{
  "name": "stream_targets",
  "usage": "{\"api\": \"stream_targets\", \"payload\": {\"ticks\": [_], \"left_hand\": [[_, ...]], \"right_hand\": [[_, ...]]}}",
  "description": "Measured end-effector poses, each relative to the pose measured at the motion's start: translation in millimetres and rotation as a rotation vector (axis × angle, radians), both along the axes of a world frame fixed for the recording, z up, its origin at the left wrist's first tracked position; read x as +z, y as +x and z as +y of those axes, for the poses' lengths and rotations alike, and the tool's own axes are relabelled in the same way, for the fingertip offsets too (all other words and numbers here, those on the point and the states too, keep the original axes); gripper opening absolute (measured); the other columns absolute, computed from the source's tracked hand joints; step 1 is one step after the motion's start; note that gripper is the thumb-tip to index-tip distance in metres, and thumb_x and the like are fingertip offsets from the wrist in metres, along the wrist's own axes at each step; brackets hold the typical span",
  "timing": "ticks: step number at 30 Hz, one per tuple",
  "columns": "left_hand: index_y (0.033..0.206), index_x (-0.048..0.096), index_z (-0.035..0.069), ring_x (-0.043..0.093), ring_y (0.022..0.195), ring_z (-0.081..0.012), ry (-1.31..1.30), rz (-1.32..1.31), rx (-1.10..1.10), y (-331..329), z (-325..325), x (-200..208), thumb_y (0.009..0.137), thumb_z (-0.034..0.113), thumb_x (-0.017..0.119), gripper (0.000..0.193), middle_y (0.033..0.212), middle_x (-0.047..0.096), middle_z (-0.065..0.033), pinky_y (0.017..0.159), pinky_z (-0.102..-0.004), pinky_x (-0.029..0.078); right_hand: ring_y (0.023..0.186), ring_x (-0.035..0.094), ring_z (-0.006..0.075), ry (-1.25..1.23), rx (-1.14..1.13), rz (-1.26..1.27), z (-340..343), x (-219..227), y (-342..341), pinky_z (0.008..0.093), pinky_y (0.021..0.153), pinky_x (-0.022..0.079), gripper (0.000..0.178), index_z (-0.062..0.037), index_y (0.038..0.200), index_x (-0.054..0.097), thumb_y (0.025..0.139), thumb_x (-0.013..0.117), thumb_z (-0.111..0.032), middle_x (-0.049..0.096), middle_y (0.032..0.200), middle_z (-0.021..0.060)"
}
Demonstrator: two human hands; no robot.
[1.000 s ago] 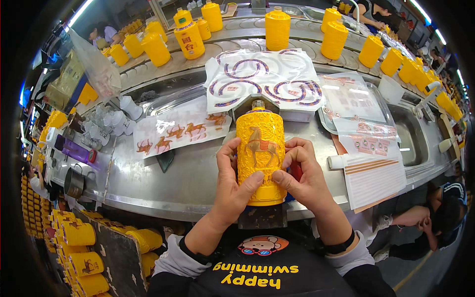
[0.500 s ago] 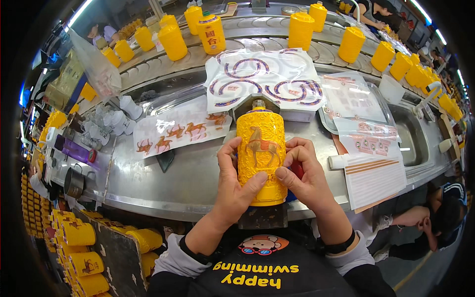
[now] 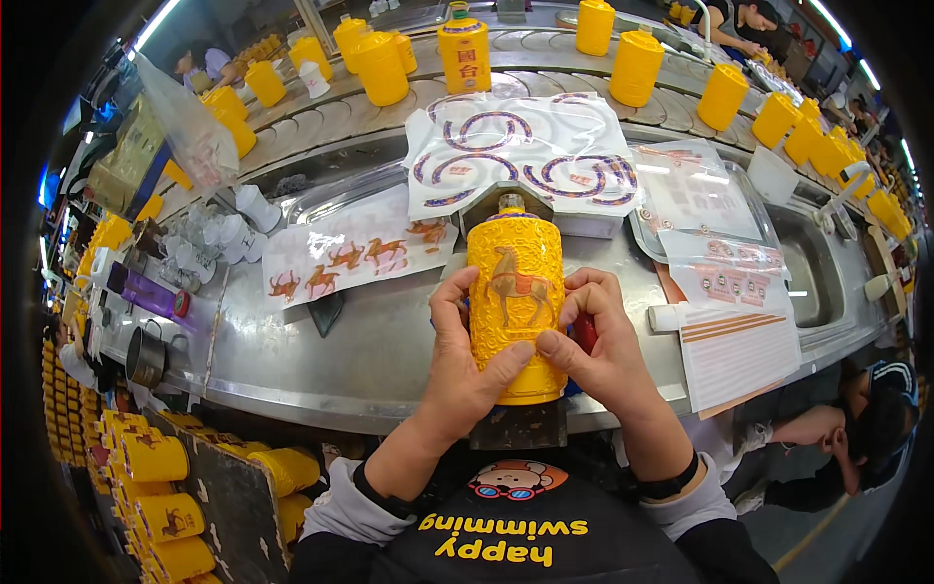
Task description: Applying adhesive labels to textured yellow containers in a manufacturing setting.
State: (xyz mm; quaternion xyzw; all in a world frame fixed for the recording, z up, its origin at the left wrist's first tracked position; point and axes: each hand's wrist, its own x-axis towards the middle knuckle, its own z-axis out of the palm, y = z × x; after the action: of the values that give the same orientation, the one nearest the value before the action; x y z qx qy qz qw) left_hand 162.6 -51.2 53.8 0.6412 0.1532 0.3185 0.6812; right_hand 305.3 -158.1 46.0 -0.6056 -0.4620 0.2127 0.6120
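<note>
A yellow embossed bottle [image 3: 516, 360] with a brown horse decal [image 3: 519, 286] on its front sits in a holder at the table's front edge, its neck away from me. My left hand [image 3: 459, 350] wraps round its left side, the thumb lying on the lower front. On the right side, my right hand [image 3: 605, 336] grips the bottle with curled fingers, its thumb pressing just below the horse. Something red [image 3: 585, 333] shows between the right fingers and the bottle; its kind is unclear. A sheet of horse decals [image 3: 355, 255] lies to the left.
Past the bottle lies a sheet of curved purple-and-gold decals [image 3: 520, 156]. More decal sheets [image 3: 739, 350] and a sink [image 3: 812, 277] are at right. A conveyor [image 3: 545, 60] carries yellow bottles across the back. A metal pot [image 3: 146, 357] stands left; stacked yellow bottles [image 3: 161, 457] fill the lower left.
The bottles on the conveyor have shifted to the right. Both hands keep nearly the same place on the bottle, with a slight shift of the thumbs.
</note>
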Motion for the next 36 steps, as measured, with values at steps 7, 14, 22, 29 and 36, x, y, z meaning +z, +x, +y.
{"api": "stream_targets", "payload": {"ticks": [7, 14, 22, 29, 36], "left_hand": [[0.143, 0.017, 0.008, 0.042, 0.123, -0.0234, -0.061, -0.045, -0.026, -3.9, 2.9, -3.1, 0.089, 0.016, 0.065, 0.073, 0.131, 0.035, -0.0161, 0.105, -0.0372, 0.038], [0.144, 0.017, 0.006, 0.038, 0.127, -0.0227, -0.085, -0.085, -0.063, -6.6, 5.0, -6.4, 0.091, 0.012, 0.059, 0.068, 0.135, 0.033, -0.0152, 0.109, -0.0363, 0.032], [0.144, 0.017, 0.006, 0.038, 0.127, -0.0226, -0.018, -0.071, -0.056, -4.5, 3.8, -5.9, 0.09, 0.012, 0.06, 0.068, 0.134, 0.034, -0.0148, 0.109, -0.0364, 0.032], [0.143, 0.018, 0.006, 0.038, 0.127, -0.0224, -0.113, -0.113, -0.059, -6.1, 6.9, -7.2, 0.092, 0.015, 0.059, 0.066, 0.134, 0.035, -0.0151, 0.109, -0.0361, 0.031], [0.142, 0.018, 0.005, 0.04, 0.126, -0.0235, -0.105, -0.108, -0.035, -4.3, 2.7, -4.3, 0.092, 0.016, 0.059, 0.066, 0.134, 0.035, -0.016, 0.108, -0.0363, 0.033]], "right_hand": [[0.103, 0.042, 0.0196, -0.026, 0.006, 0.022, -1.4, 5.1, -0.9, 0.0288, 0.087, 0.04, 0.033, -0.0073, 0.09, 0.05, 0.08, 0.077, -0.024, 0.039, 0.113, 0.013], [0.106, 0.042, 0.0224, -0.054, 0.011, 0.075, -0.8, 7.9, -2.2, 0.0305, 0.091, 0.039, 0.032, -0.0073, 0.09, 0.05, 0.081, 0.076, -0.024, 0.038, 0.112, 0.0136], [0.104, 0.042, 0.021, -0.016, 0.007, 0.02, 0.6, 2.6, 0.2, 0.029, 0.088, 0.04, 0.032, -0.0069, 0.09, 0.051, 0.081, 0.076, -0.024, 0.039, 0.111, 0.0131], [0.105, 0.043, 0.0225, -0.056, 0.013, 0.056, -1.0, 7.6, 0.5, 0.0304, 0.089, 0.04, 0.033, -0.0064, 0.091, 0.051, 0.083, 0.075, -0.027, 0.039, 0.111, 0.0141], [0.106, 0.043, 0.0228, -0.038, 0.003, -0.035, -0.7, 7.0, -0.1, 0.0308, 0.089, 0.04, 0.034, -0.0062, 0.091, 0.05, 0.084, 0.074, -0.029, 0.039, 0.111, 0.0147]]}}
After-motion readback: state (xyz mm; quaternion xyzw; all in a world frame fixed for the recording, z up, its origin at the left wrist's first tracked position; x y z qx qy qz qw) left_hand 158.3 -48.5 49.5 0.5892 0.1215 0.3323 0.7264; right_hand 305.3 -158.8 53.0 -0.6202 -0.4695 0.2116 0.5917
